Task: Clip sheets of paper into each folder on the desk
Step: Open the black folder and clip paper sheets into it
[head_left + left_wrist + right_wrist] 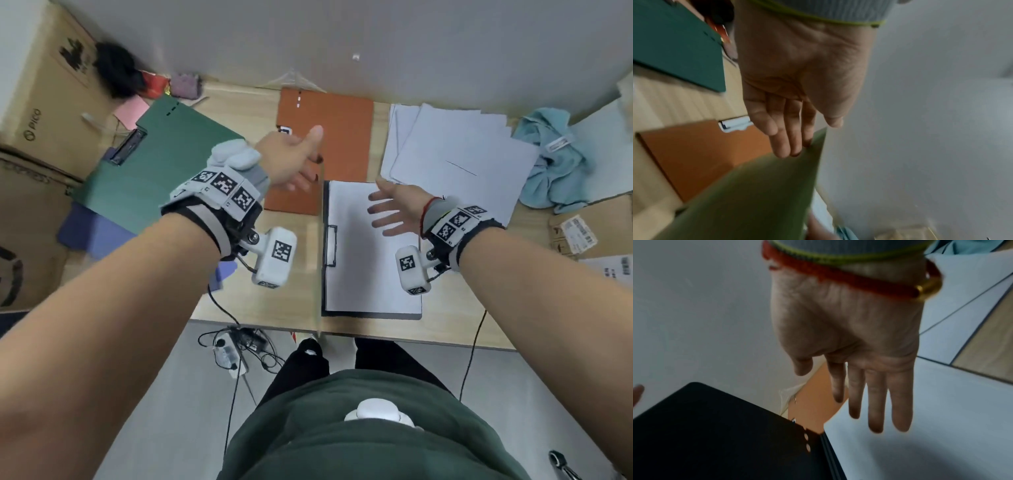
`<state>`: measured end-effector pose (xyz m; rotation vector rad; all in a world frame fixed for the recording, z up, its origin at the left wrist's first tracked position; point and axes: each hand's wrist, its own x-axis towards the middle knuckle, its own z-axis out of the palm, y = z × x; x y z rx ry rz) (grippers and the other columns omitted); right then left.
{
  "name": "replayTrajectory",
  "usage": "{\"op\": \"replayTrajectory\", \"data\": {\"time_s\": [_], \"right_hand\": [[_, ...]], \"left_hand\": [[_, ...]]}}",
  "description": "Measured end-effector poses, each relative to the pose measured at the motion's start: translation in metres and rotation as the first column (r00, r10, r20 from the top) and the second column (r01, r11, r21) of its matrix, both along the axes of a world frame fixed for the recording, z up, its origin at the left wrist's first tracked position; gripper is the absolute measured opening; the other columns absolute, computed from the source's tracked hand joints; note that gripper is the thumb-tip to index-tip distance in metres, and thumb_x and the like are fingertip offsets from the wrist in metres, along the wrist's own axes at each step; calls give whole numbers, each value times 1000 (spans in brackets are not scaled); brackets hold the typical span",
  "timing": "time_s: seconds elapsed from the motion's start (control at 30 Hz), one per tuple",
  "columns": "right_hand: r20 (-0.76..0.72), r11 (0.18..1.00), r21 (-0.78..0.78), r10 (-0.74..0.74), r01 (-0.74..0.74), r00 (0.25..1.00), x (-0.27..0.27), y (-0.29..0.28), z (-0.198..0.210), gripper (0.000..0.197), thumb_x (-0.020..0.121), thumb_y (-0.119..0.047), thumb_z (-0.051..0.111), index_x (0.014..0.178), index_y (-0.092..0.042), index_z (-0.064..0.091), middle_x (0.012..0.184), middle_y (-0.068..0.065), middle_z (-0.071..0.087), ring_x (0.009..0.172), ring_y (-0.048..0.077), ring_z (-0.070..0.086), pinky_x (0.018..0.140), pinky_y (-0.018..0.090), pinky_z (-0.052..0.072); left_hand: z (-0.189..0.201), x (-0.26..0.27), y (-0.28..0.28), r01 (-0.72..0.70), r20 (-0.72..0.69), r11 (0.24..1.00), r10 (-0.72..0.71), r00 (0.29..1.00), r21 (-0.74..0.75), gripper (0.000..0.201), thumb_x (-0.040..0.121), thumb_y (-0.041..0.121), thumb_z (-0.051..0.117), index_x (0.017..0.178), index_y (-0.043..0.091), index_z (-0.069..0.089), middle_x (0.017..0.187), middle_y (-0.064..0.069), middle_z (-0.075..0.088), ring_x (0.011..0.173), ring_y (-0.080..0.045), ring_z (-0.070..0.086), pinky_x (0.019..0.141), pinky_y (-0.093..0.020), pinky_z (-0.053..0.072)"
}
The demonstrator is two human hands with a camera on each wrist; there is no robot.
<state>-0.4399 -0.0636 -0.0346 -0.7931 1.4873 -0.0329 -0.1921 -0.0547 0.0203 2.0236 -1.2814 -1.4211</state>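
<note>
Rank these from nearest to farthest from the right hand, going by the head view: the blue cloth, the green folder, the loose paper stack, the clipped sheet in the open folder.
From the right hand:
1. Clipped sheet, directly under the fingers.
2. Loose paper stack, just beyond and to the right.
3. Blue cloth, far right, past the stack.
4. Green folder, across the desk on the left.

Your left hand hides part of the orange folder. In your left wrist view the green cover is smeared by blur and cut by the bottom edge. The purple folder lies mostly under the dark green folder.
</note>
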Motion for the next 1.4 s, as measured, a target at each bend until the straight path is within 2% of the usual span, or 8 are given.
{"op": "replayTrajectory", "data": {"time_s": [0.2,0.33,0.63,0.77,0.93,1.2,1.33,1.4], "right_hand": [[70,992,11,-126,126,990,-54,-3,12,74,88,-78,34,112,-16,66,111,8,70,98,32,69,93,51,54],[15,986,23,-164,164,986,-82,6,-2,62,91,-72,41,113,-21,68,115,5,69,102,28,68,88,43,56],[-230,998,57,-12,26,973,-91,16,-76,70,81,-61,60,134,-17,52,132,6,59,109,24,58,92,43,55],[-232,998,50,-27,40,972,-90,9,-82,65,83,-53,65,132,-14,51,122,12,62,96,19,60,88,40,57],[-218,999,16,-27,31,976,-91,3,-79,41,89,-42,67,119,-16,58,104,3,56,87,16,54,78,31,51],[7,976,-27,214,-214,977,-48,-28,-54,9,92,-23,68,96,-16,64,87,3,64,72,16,56,68,30,47],[-2,973,-153,176,-174,984,-18,-48,-55,9,87,-24,67,87,-16,63,93,8,66,79,22,59,73,32,48],[59,983,-177,49,-38,997,-9,-59,-55,5,93,-13,63,89,-11,60,90,8,64,75,19,58,68,27,49]], "left_hand": [[-59,-60,1,78,11,990,-80,997,118,54,94,57,53,118,11,66,86,2,72,66,-12,67,59,-26,56],[-112,-70,14,34,105,943,-72,992,331,43,92,51,61,96,8,62,110,-12,69,98,-27,69,88,-42,59],[-148,-85,29,-17,203,885,-88,975,465,68,91,47,64,135,-3,51,138,-20,55,125,-35,54,105,-44,46],[-152,-81,26,-140,179,865,60,982,481,100,65,75,64,134,5,52,126,-13,62,110,-33,60,99,-47,52],[-159,-70,11,-242,190,920,189,963,309,93,80,78,43,136,4,51,134,-18,59,121,-41,56,104,-56,44],[-100,0,-61,-381,186,912,352,917,152,43,95,55,47,76,17,53,93,-9,56,97,-28,57,92,-34,47],[-87,32,-82,-378,108,909,364,925,175,27,90,41,64,90,14,60,107,-13,67,107,-32,64,97,-44,53],[-87,33,-81,-327,211,917,282,936,228,38,86,40,69,73,8,52,67,-10,61,79,-25,59,77,-31,49]]}}
